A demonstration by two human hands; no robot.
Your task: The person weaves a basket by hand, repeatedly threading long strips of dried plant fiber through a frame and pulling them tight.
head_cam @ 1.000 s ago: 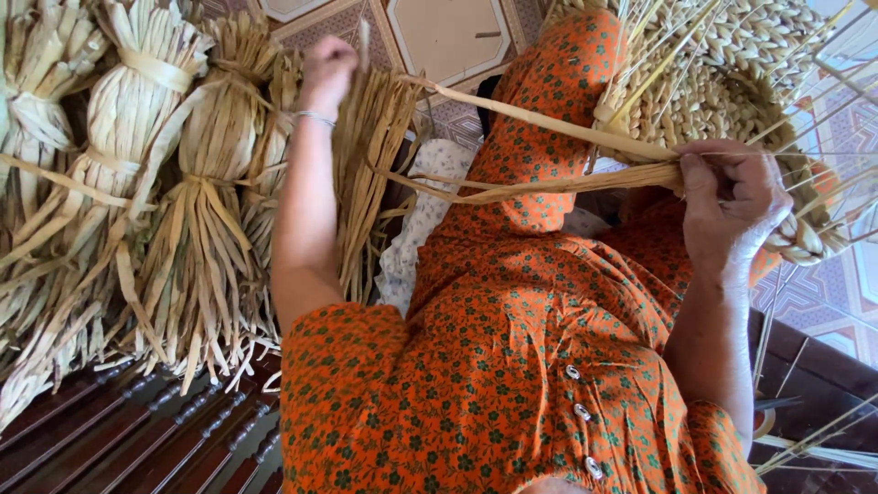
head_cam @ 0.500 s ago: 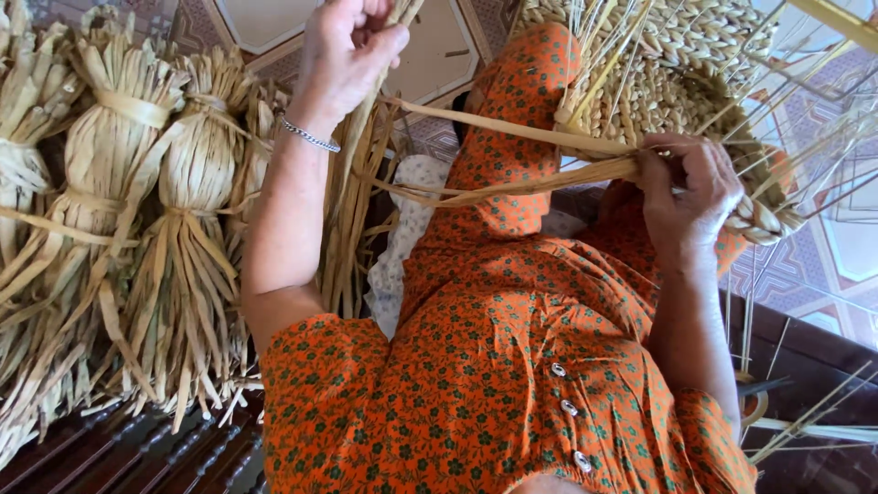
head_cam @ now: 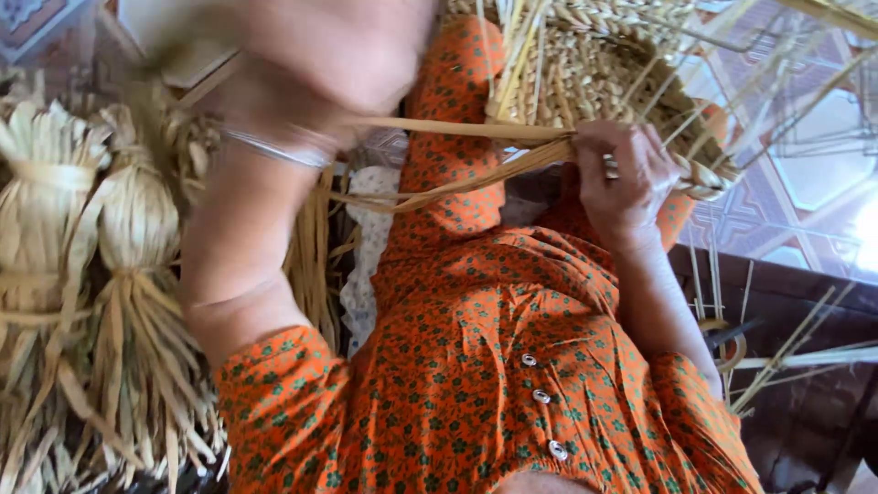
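Weaving in progress, well past the start. Sizeable woven mat (head_cam: 594, 82) already plaited, resting over the raised knee at top centre-right; many loose unwoven strand ends (head_cam: 732, 64) fanning off its far and right edges, so a fair part left to plait. Edge nearest the right hand looks braided and closed, though only a short run visible.

Right hand (head_cam: 626, 178): fingers curled tight, clamped on the near ends of the dried leaf strips (head_cam: 466, 155) right at the mat's edge. Left hand (head_cam: 329, 55): raised close to the camera, badly motion-blurred; appears to be pulling the strips' other end, but open or closed impossible to tell. Thin metal bangle (head_cam: 274, 151) on that wrist.

Strips stretched taut between the two hands, crossing above the lap in the orange floral dress (head_cam: 494, 366); converging at the right hand, spreading toward the left.

Counts:
- Taut strips: two distinct lines, lower one maybe a doubled pair, unclear.
- Tied leaf bundles (head_cam: 128, 274) on the left: two clear, a third cut by the frame edge, probably one more behind the blurred arm.
- Woven pieces: one.
- Loose stalks (head_cam: 786, 357) on the dark wooden platform (head_cam: 796, 421) at right: several, overlapping, no firm count.
- Dress buttons: three.
- White patterned cloth (head_cam: 366, 265) beside the leg: one.

Stock of raw material still large, judging from the bundles.
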